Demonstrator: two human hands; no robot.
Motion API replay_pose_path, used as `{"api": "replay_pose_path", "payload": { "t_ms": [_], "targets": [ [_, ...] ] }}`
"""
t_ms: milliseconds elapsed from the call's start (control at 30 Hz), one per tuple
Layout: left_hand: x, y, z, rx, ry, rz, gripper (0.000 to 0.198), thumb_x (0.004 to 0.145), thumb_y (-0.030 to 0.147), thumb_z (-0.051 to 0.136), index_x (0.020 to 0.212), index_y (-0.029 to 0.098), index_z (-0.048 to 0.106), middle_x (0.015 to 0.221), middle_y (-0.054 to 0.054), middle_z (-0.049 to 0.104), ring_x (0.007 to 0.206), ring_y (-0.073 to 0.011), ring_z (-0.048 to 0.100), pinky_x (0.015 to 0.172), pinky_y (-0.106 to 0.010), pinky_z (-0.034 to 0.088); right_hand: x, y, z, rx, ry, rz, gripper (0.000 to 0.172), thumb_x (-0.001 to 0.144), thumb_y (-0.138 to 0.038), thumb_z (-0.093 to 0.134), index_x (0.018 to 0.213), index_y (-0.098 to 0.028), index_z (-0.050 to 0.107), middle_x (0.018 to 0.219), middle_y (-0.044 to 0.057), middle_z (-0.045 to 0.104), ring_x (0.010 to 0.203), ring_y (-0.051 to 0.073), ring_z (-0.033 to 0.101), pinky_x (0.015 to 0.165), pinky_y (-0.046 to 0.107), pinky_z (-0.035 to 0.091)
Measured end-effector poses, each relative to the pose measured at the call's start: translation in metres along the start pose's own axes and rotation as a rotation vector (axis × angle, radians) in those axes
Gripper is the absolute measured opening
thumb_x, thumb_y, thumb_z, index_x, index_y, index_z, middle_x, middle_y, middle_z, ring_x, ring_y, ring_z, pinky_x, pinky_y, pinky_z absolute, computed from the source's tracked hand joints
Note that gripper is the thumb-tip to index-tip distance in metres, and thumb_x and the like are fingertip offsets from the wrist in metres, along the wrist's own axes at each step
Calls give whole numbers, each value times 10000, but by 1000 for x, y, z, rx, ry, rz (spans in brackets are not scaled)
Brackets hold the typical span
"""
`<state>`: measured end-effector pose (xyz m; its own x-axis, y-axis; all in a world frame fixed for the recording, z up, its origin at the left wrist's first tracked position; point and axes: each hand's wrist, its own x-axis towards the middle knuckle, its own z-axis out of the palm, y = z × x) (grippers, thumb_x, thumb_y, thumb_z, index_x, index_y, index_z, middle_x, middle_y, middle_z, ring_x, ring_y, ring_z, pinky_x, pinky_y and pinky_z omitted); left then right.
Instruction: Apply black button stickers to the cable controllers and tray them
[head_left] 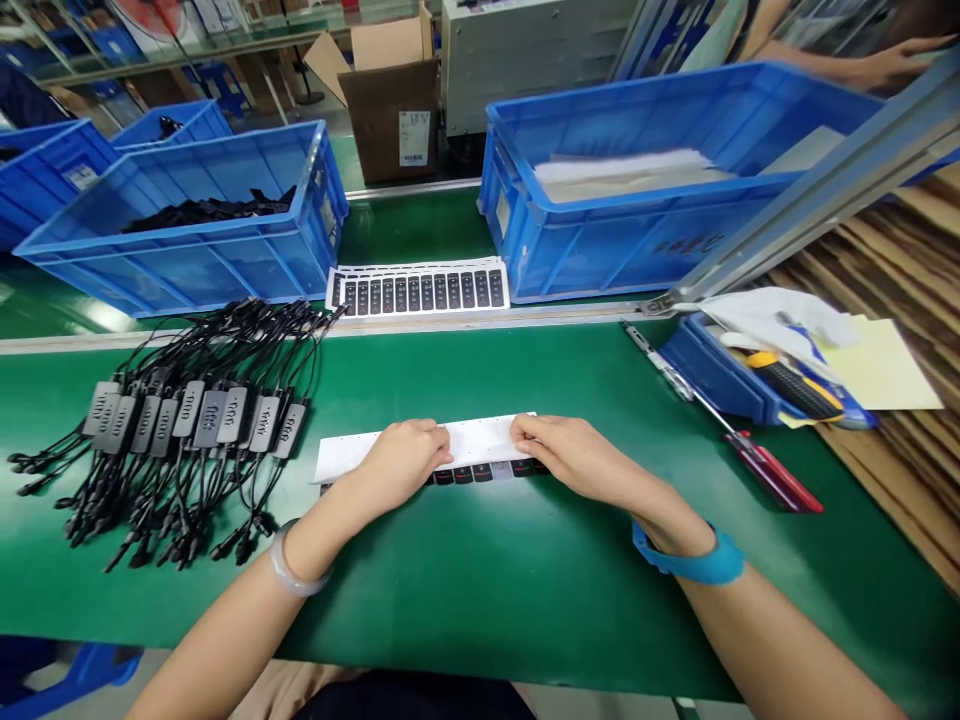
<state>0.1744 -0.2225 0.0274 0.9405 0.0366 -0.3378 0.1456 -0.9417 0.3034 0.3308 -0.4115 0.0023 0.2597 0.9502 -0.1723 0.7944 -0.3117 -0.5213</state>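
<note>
A white backing sheet [480,440] with a row of dark label stickers along its near edge lies on the green mat in front of me. My left hand [405,462] rests curled on its left half, fingers pressed down on the sheet. My right hand [574,455] pinches the sheet's right part between thumb and fingers. To the left lies a bundle of black cable adapters [195,420] with grey housings, laid side by side. A second sheet of black stickers [420,290] lies farther back.
Blue crates stand behind: one with black parts [187,215], one with white sheets [637,180]. A red-handled screwdriver [772,475] lies at right beside a small blue tray [720,375] of tools. A cardboard box [394,100] stands beyond. Another person's arm [855,60] shows top right.
</note>
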Motion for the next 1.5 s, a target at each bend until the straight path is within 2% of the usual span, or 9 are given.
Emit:
{"api": "replay_pose_path", "payload": {
  "t_ms": [167,367,533,667,767,867,1033,1200,1500],
  "targets": [
    [6,-2,1,-2,-12,-50,206,958,255,480,988,119,631,908,-105,663,788,-225,645,666,-290,445,1,0,0,58,6,8,172,948,-238,312,797,-240,395,734,12,550,635,184,507,602,276,334],
    [-31,-47,-23,-95,-62,88,105,842,258,661,919,187,661,975,-33,659,845,-171,628,747,-236,438,1,5,2,152,5,-15,202,948,-298,319,795,-243,439,714,3,532,639,185,514,620,285,358],
    [-41,-56,0,22,72,-141,250,971,239,409,945,134,635,925,-100,638,823,-224,634,736,-311,460,3,13,5,229,2,-24,242,950,-367,354,789,-242,484,674,-8,523,584,169,486,586,280,352],
    [-41,-62,8,-29,130,-192,210,958,278,461,990,146,621,926,-93,640,798,-216,641,728,-310,472,2,19,3,313,-18,-13,276,932,-448,421,830,-235,565,697,3,562,598,166,481,593,282,367],
    [-61,-77,-6,-178,131,-46,242,865,368,634,1034,195,619,1008,-56,666,905,-197,640,799,-272,470,-3,16,-4,470,35,30,303,870,-520,539,859,-228,620,789,32,620,689,183,532,637,290,406],
    [-95,-88,-14,-379,196,65,510,755,324,740,1212,221,539,1151,-65,650,1054,-233,599,905,-319,441,-9,8,-11,693,133,98,328,790,-547,659,816,-222,616,780,31,618,697,176,544,625,278,422],
    [-129,-82,4,-692,446,-181,479,788,199,591,1251,215,467,871,-10,648,772,-178,625,742,-311,488,-4,0,-14,1023,302,202,330,708,-502,774,811,-227,624,687,-9,573,596,120,480,532,227,406],
    [-107,-85,9,-1272,698,-319,650,683,316,707,1228,176,383,872,-36,668,736,-195,677,674,-325,543,21,8,-17,1116,537,215,394,648,-543,798,840,-222,674,803,22,637,692,142,578,618,259,499],
    [-42,-118,-3,-1066,817,-320,485,729,194,605,1164,171,392,775,11,647,711,-163,695,652,-284,546,55,28,-28,821,810,203,452,538,-564,822,711,-173,674,772,49,665,701,187,603,680,355,520]
  ]
}}
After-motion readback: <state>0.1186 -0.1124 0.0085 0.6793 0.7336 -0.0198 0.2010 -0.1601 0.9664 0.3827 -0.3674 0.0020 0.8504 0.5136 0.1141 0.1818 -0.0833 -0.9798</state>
